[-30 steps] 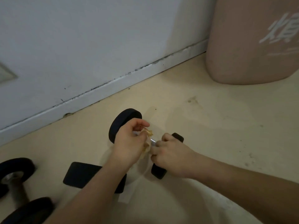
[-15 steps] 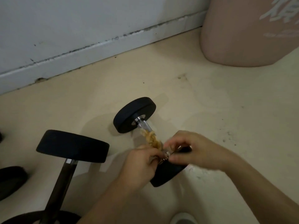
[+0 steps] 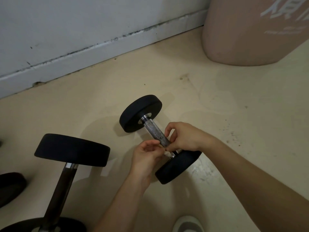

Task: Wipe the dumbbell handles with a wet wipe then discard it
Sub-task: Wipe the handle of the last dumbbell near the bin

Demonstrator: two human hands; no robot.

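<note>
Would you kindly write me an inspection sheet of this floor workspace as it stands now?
Surface: beige floor, stained, with dark specks at right.
Job's things: small dumbbell lying flat, its knurled handle bare and spotted; wet wipe shows only as a pale scrap between the fingertips, mostly hidden.
Clutter: large dumbbell standing on end at left; another black weight at the left edge; a shoe toe at the bottom.
Hands: left hand and right hand both pinch at the handle's near end.
Cables: nothing seen.
Surroundings: grey wall with grimy skirting; pink cylinder with white lettering at upper right.
</note>
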